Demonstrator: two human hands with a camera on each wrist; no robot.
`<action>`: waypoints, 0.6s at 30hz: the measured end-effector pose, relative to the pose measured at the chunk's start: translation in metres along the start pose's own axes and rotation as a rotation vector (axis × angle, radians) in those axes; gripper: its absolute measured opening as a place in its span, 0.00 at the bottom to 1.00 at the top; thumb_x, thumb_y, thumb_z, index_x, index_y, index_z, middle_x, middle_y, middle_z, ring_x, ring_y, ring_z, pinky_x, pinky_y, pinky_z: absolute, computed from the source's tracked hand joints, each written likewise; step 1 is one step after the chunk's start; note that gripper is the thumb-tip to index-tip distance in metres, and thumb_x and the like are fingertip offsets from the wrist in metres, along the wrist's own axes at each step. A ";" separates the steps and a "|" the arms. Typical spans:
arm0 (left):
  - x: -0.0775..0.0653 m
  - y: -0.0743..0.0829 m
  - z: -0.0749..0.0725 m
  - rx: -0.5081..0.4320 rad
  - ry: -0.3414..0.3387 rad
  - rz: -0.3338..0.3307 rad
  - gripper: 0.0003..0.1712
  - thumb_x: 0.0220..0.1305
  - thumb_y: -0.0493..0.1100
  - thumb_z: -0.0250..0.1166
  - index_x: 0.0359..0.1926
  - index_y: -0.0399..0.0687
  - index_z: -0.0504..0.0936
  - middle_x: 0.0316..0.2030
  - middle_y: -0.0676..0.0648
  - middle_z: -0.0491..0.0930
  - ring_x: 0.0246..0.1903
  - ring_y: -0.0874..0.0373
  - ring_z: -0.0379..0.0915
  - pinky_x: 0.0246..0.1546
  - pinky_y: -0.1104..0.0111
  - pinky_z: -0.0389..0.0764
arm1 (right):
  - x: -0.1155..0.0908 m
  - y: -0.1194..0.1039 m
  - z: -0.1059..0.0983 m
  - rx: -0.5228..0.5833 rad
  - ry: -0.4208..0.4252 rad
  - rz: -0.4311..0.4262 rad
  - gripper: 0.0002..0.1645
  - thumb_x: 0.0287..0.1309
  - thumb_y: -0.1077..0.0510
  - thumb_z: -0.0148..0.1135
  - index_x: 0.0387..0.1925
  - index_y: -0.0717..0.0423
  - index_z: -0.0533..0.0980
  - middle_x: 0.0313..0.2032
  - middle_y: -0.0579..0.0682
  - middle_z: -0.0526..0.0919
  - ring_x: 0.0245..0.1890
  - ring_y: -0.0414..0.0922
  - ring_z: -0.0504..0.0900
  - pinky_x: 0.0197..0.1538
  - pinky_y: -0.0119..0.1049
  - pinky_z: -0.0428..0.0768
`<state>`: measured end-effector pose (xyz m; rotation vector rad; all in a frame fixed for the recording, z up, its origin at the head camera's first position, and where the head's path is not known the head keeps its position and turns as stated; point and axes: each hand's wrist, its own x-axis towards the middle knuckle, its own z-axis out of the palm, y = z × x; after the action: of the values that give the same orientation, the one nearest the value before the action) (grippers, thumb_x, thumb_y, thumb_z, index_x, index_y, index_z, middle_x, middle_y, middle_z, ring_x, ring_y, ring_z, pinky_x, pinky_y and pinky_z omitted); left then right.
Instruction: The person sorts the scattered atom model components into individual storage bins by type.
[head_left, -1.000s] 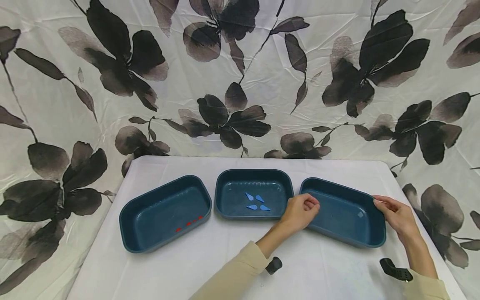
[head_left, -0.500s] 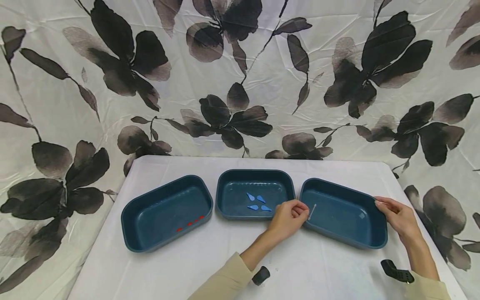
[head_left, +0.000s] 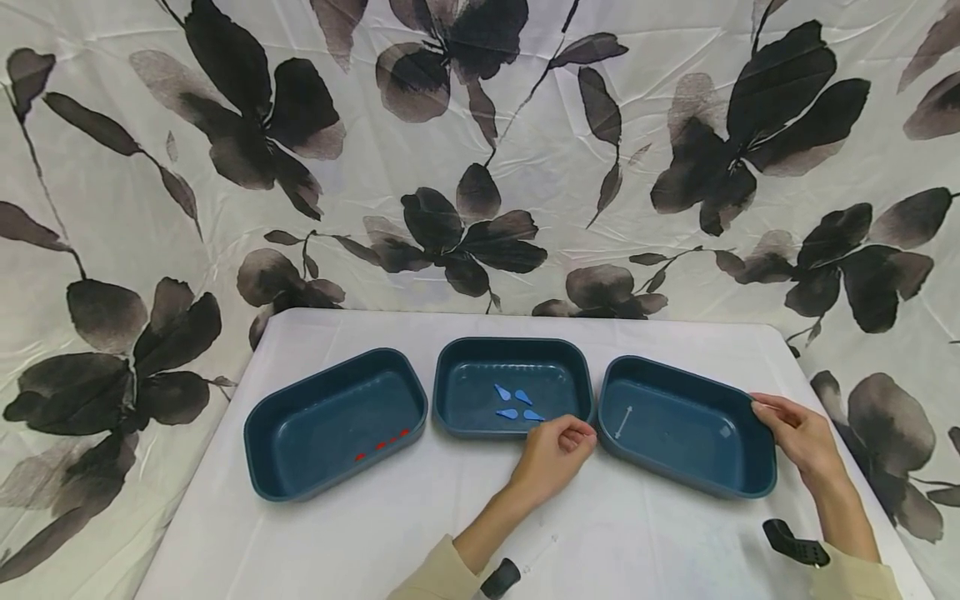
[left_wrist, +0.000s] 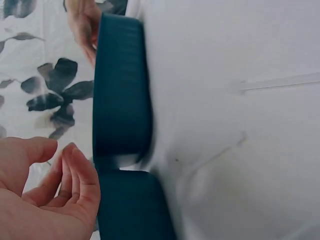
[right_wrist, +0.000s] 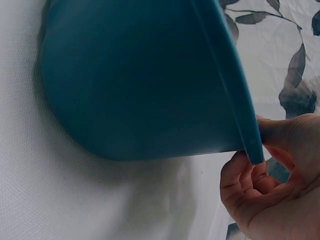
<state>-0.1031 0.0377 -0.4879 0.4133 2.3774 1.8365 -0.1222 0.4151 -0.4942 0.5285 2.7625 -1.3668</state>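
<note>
My left hand (head_left: 557,454) hovers at the front right corner of the middle tray (head_left: 465,432). In the left wrist view its fingers are loosely bent, with a gap to the thumb and nothing between them. Several small blue teardrop-shaped pieces (head_left: 507,414) lie in that dark teal tray. In the right tray (head_left: 675,477), a thin pale stick with wider ends (head_left: 624,422) lies near the left side. My right hand (head_left: 802,442) pinches this tray's right rim between thumb and fingers, as the right wrist view shows.
A left tray (head_left: 300,492) stands angled, with several red pieces (head_left: 381,445) along its front wall, partly hidden. Thin clear strips (left_wrist: 280,82) lie on the white tablecloth (head_left: 637,533) in front. Behind hangs a floral cloth (head_left: 480,150).
My left hand has drawn back from the right tray, leftward and toward me. The pale stick now shows in that tray. My right hand stays on the rim.
</note>
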 end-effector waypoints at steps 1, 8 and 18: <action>-0.002 -0.001 -0.001 0.000 0.006 -0.006 0.04 0.68 0.38 0.68 0.39 0.41 0.87 0.30 0.54 0.81 0.30 0.69 0.73 0.37 0.76 0.78 | 0.000 0.000 0.000 0.002 -0.001 -0.001 0.33 0.75 0.47 0.58 0.64 0.72 0.72 0.33 0.33 0.80 0.32 0.27 0.76 0.34 0.22 0.79; -0.019 -0.009 -0.009 -0.003 0.034 -0.015 0.04 0.68 0.39 0.68 0.40 0.42 0.87 0.31 0.54 0.82 0.30 0.68 0.74 0.36 0.75 0.78 | 0.000 0.000 0.001 0.020 0.004 -0.008 0.32 0.74 0.47 0.59 0.62 0.72 0.73 0.31 0.30 0.79 0.32 0.27 0.77 0.34 0.22 0.79; -0.042 -0.022 -0.022 0.020 0.110 -0.071 0.03 0.68 0.39 0.69 0.39 0.44 0.87 0.30 0.56 0.81 0.29 0.67 0.74 0.36 0.75 0.78 | 0.000 0.000 0.000 0.015 0.005 0.000 0.32 0.74 0.46 0.59 0.62 0.71 0.74 0.31 0.31 0.79 0.32 0.28 0.76 0.34 0.22 0.78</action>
<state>-0.0715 0.0009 -0.5066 0.2323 2.4492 1.8512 -0.1219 0.4150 -0.4937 0.5334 2.7583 -1.3886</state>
